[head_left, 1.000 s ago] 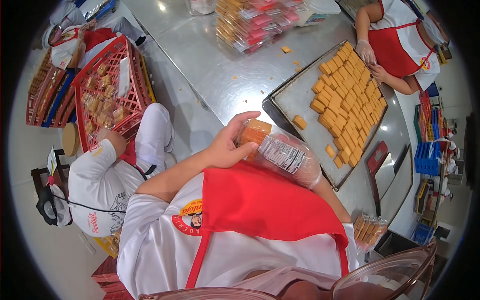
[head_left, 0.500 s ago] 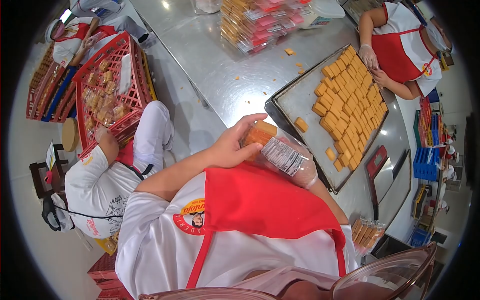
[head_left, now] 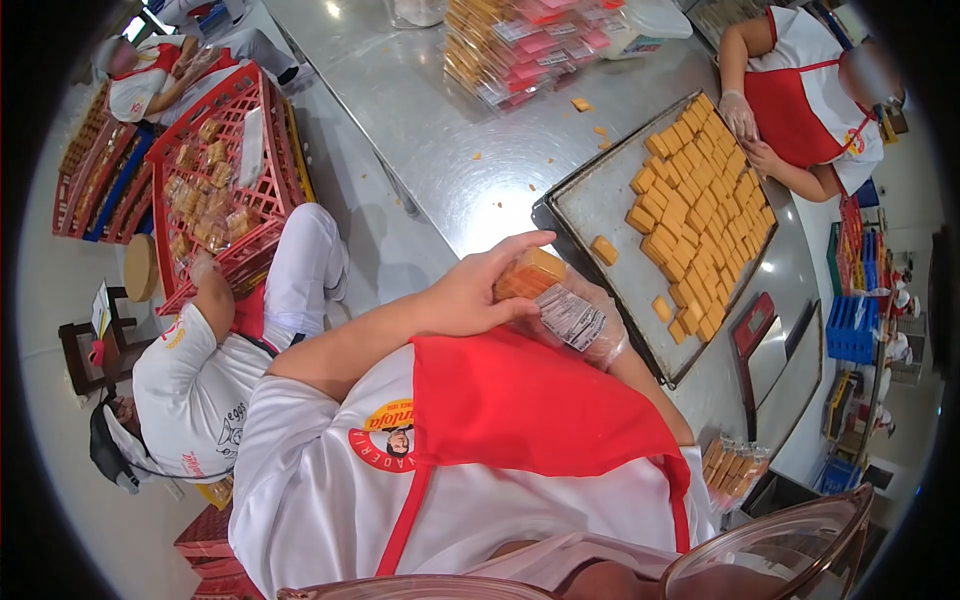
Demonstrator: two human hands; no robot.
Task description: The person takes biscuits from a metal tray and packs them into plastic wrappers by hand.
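My left hand, bare, is closed round the near end of a clear packet of orange-brown biscuits, just above my red apron. A white printed label shows on the packet's side. At the other end, my right hand, in a clear plastic glove, is closed on the packet; its fingers are partly hidden by the wrapping and glare. To the right of both hands lies a metal tray bearing many rectangular orange biscuits, a few of them apart from the main group.
Packed biscuits are piled on the steel table at the top, beside crumbs. A red-handled tool and more packets lie right. Across the tray stands a co-worker; another sits left by a red crate.
The packet and my left hand have shifted slightly right, and my two hands are closer together. Less of the packet shows between them. The co-worker at left has moved an arm and the head.
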